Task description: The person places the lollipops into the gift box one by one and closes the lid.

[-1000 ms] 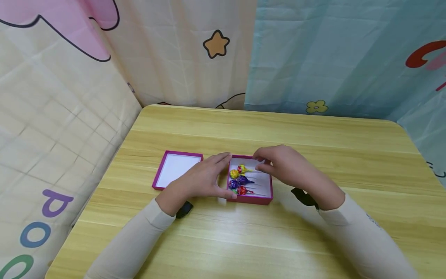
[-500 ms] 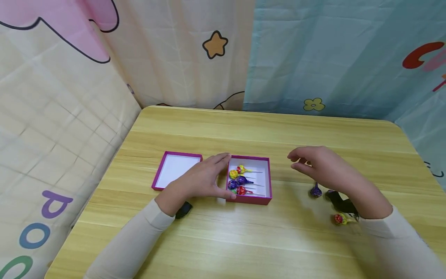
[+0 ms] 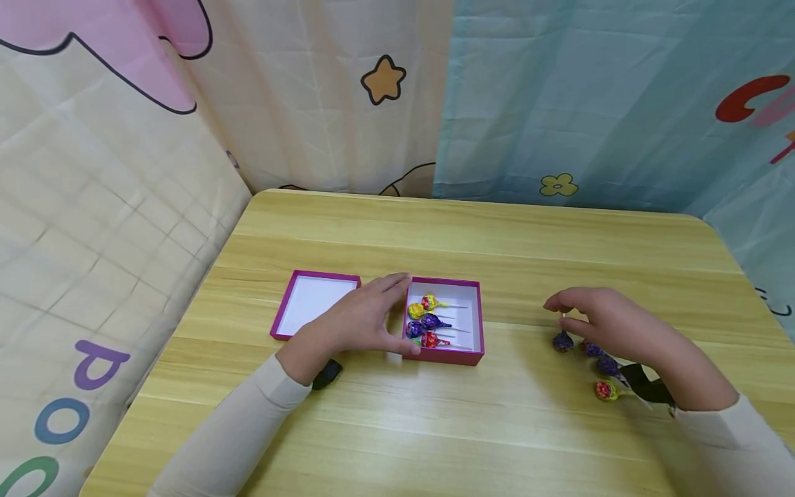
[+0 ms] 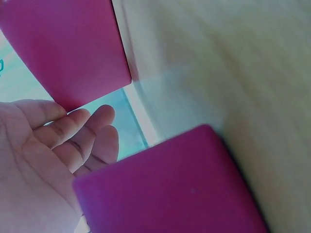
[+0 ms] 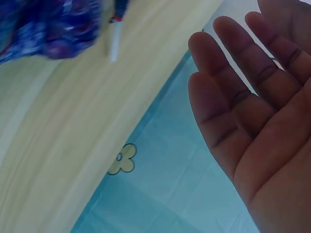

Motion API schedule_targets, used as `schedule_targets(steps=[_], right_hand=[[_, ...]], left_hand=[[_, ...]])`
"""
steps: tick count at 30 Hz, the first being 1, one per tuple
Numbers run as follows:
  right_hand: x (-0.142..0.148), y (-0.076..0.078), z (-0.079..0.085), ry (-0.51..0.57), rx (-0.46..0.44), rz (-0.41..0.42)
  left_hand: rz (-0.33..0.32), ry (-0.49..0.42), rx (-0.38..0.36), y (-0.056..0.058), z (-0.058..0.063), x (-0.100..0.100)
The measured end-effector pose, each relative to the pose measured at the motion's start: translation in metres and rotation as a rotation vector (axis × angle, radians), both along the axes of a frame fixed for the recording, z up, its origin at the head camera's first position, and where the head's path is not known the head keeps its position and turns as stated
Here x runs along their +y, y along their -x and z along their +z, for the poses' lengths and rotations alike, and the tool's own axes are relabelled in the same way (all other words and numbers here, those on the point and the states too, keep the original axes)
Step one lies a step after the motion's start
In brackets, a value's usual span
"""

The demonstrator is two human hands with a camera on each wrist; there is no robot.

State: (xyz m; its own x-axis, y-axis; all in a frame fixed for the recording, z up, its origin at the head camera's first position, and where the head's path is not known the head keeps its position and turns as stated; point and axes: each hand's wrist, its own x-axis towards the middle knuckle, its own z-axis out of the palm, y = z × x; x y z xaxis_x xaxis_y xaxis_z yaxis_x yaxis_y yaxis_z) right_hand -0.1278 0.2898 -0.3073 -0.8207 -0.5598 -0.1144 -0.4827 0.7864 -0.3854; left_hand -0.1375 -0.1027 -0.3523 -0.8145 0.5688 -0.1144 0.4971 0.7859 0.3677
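Observation:
My left hand (image 3: 366, 314) spans the left side of a magenta box (image 3: 466, 357), thumb at its front corner and fingers at its back corner. In the box lie several wrapped lollipops, among them a purple one (image 3: 433, 321) and a red one (image 3: 431, 339), sticks pointing right. At the right my right hand (image 3: 621, 328) hovers with thumb and index finger apart on either side of the stick of a dark purple lollipop (image 3: 562, 342). In the right wrist view, its fingers (image 5: 209, 99) look loosely extended, with blurred purple wrappers (image 5: 58, 29) at the upper left.
Left of the box lies its lid (image 3: 317, 297), white inside up, partly behind my left hand. Below my right hand, more purple lollipops (image 3: 607, 365) and a red-and-yellow one (image 3: 606, 390) lie on the wooden table (image 3: 397, 428). Printed curtains (image 3: 528, 103) hang behind the table.
My right hand has moved from over the box to the right and toward me, down to the loose lollipops. My left hand and the box have stayed in place.

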Motion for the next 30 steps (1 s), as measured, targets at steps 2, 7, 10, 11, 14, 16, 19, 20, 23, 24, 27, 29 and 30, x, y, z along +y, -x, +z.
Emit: schedule_targets(steps=[2,7,10,11,14,16,19,20,23,24,27,29,30], right_hand=[[0.005,-0.001,-0.003,-0.010,-0.012,-0.003],[0.013,0.000,-0.010,-0.047,-0.017,0.030],[0.017,0.001,-0.013,-0.057,-0.018,0.059],[0.019,0.001,-0.013,-0.058,-0.019,0.068],[0.022,0.002,-0.015,-0.060,-0.008,0.088],[0.024,0.003,-0.016,-0.058,-0.005,0.104],[0.027,0.004,-0.018,-0.051,0.010,0.141],[0.028,0.005,-0.019,-0.047,0.014,0.157],[0.030,0.008,-0.021,-0.034,0.018,0.208],[0.031,0.009,-0.021,-0.028,0.014,0.221],[0.031,0.012,-0.022,-0.009,-0.018,0.252],[0.031,0.013,-0.023,-0.003,-0.030,0.267],[0.031,0.013,-0.023,-0.002,-0.032,0.273]], left_hand=[[-0.001,0.000,0.002,0.000,0.000,0.000],[-0.004,-0.002,0.003,0.001,-0.001,0.000],[-0.003,-0.002,0.002,0.001,0.000,0.000],[-0.001,-0.001,0.002,0.001,0.000,0.000],[0.000,0.000,0.003,0.001,0.000,0.000],[0.001,-0.001,0.002,0.001,0.000,0.000],[0.000,-0.004,-0.004,0.001,0.000,0.000],[0.000,-0.005,-0.005,0.001,0.000,0.000],[-0.001,-0.005,-0.006,0.001,-0.001,0.000],[-0.001,-0.005,-0.005,0.001,-0.001,0.000],[-0.005,-0.003,0.001,0.000,-0.001,0.000],[-0.007,-0.006,0.006,0.001,-0.002,0.000],[-0.007,-0.006,0.008,0.001,-0.002,0.000]])
